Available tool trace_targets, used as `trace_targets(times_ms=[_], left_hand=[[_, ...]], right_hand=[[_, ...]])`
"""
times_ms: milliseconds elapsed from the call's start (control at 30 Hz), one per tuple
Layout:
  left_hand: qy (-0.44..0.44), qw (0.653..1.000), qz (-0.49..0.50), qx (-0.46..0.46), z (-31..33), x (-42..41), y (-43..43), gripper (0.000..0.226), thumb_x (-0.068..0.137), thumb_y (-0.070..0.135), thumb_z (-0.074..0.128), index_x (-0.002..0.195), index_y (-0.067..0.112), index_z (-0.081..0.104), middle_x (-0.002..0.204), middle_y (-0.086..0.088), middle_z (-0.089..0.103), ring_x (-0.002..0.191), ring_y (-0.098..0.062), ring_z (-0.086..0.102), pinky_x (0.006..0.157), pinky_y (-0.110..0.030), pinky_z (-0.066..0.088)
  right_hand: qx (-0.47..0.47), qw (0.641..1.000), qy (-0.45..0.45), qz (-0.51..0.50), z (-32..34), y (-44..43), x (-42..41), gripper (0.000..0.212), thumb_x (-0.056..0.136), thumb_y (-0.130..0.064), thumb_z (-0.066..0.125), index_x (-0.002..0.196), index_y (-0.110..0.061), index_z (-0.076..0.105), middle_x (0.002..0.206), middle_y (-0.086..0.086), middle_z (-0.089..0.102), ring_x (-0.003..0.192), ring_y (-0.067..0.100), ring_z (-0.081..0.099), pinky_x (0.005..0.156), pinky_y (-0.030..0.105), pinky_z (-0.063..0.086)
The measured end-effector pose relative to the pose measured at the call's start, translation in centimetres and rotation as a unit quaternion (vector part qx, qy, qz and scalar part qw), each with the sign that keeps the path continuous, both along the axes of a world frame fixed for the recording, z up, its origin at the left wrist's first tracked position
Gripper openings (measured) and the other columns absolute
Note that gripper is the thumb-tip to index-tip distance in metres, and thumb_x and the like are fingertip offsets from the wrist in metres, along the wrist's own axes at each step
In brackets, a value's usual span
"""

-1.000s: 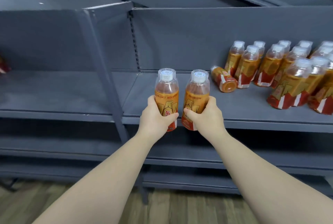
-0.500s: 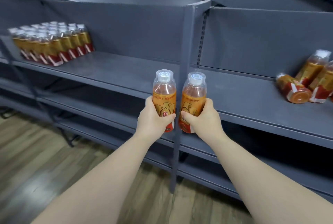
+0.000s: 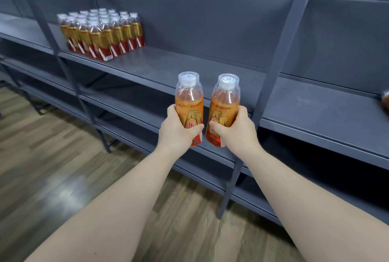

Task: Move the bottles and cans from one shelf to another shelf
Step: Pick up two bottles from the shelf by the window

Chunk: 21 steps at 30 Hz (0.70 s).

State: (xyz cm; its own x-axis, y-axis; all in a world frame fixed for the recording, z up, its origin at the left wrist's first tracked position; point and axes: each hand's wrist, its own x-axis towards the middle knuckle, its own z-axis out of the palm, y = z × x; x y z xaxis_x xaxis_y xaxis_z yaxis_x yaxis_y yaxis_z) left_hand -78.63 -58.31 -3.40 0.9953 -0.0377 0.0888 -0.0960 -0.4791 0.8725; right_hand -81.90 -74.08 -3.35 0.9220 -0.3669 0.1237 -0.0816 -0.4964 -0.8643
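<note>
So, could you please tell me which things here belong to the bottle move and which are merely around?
Job: left bottle in left hand; right bottle in right hand; bottle group on the shelf.
Around: floor; post; lower shelf; blurred object at right edge.

Under you: brown-grey wood-grain plank floor (image 3: 52,167), boards diagonal, pale glare patch. 1 dark grey metal upright post (image 3: 228,194) stands on it.

One head-worn view looks forward and down along both forearms (image 3: 117,205), close behind the fingers (image 3: 171,112). Beyond the fingers runs the grey shelf (image 3: 160,66), slanting away leftward; below and left of them lies wood floor (image 3: 42,156).
</note>
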Motion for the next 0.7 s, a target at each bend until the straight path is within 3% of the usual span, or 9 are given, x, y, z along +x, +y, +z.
trace_targets(times_ms=[200,400,533,700], left_hand=[[0.002,0.999,0.053,0.008,0.3,4.6,2.1,0.075,0.082,0.037,0.08,0.139,0.026,0.033,0.129,0.005,0.054,0.117,-0.015,0.055,0.096,-0.038,0.051],[-0.001,0.995,0.101,0.005,1.7,9.9,3.9,0.071,0.082,0.035,0.081,0.136,0.025,0.036,0.122,0.007,0.056,0.111,-0.015,0.057,0.095,-0.035,0.051],[-0.001,0.993,0.119,-0.005,1.8,12.9,4.7,0.07,0.082,0.034,0.08,0.136,0.025,0.037,0.115,0.011,0.052,0.105,-0.012,0.054,0.086,-0.029,0.046],[-0.002,0.993,0.12,-0.01,1.9,17.7,6.3,0.07,0.081,0.035,0.081,0.135,0.026,0.038,0.116,0.01,0.055,0.106,-0.014,0.056,0.087,-0.03,0.047]], right_hand=[[0.01,0.999,-0.011,0.049,0.2,1.5,6.5,0.056,0.086,-0.039,0.076,0.126,-0.027,0.039,0.118,-0.009,0.055,0.101,0.011,0.056,0.081,0.025,0.05],[0.027,0.995,-0.018,0.094,0.9,3.0,13.6,0.055,0.086,-0.041,0.076,0.124,-0.029,0.038,0.114,-0.011,0.054,0.098,0.01,0.056,0.07,0.017,0.045],[0.027,0.994,-0.014,0.109,1.4,4.1,17.5,0.061,0.085,-0.042,0.076,0.13,-0.026,0.039,0.118,-0.01,0.054,0.104,0.012,0.056,0.081,0.027,0.05],[0.025,0.993,-0.014,0.118,1.8,5.5,22.5,0.06,0.085,-0.041,0.076,0.131,-0.026,0.04,0.117,-0.01,0.055,0.105,0.013,0.056,0.084,0.029,0.051]])
